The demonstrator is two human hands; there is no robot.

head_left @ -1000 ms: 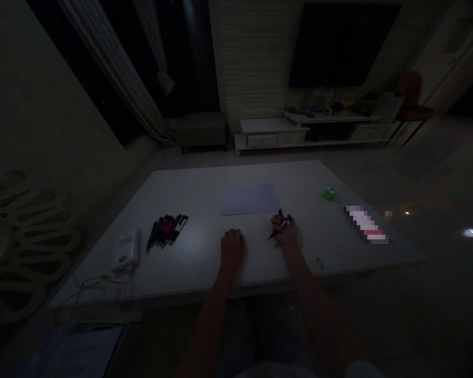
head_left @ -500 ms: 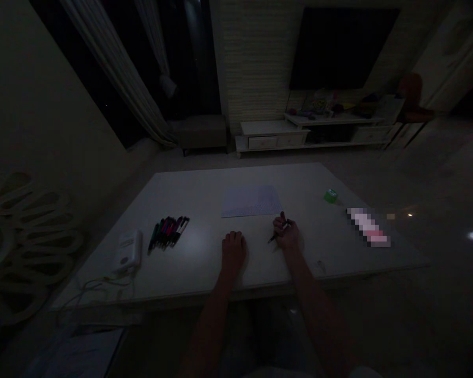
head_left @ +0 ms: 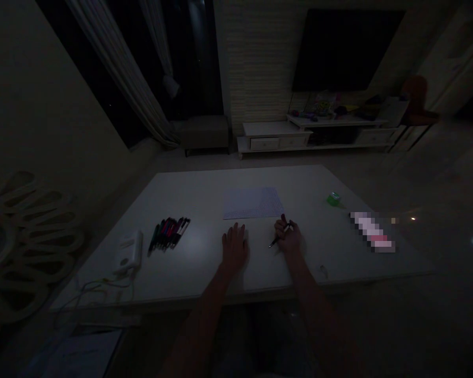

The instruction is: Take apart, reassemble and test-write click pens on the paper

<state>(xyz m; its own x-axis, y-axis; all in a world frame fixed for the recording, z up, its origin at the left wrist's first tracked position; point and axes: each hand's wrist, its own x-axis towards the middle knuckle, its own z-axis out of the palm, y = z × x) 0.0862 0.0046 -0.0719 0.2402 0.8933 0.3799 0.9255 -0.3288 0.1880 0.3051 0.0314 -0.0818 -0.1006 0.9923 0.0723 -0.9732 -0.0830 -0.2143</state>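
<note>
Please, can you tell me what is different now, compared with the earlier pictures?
The left hand has opened: it lay curled like a loose fist on the table, and now its fingers spread forward, toward the sheet of paper. Nothing was taken or let go. The right hand still holds the dark pen, and the group of pens stays in place.

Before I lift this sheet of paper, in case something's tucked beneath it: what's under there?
The sheet of paper lies flat on the white table, with table top showing along its edges. Whatever lies directly beneath the sheet is covered and cannot be seen.
</note>
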